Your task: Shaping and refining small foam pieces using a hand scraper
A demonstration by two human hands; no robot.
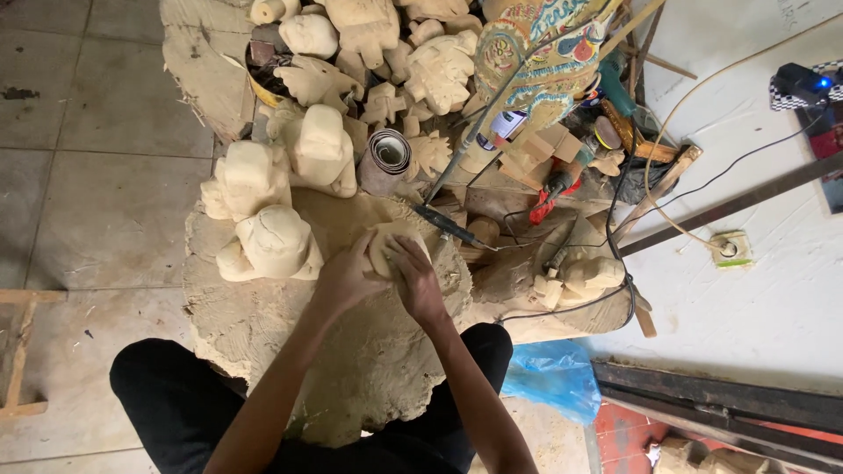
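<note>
Carving bench: both hands on one small wooden piece.

Large wooden block (pixel 290 351) crowded with unfinished carvings (pixel 272 241) to the left, rotary tool (pixel 448 226) close right. Left hand (pixel 347 279) and right hand (pixel 414 279) grip the small carving (pixel 384 243), fingers curled around it, at the block's centre.

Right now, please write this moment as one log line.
left hand: holds small wooden piece | right hand: on same piece | under: sawdust-covered block | near: unpainted carvings
</note>
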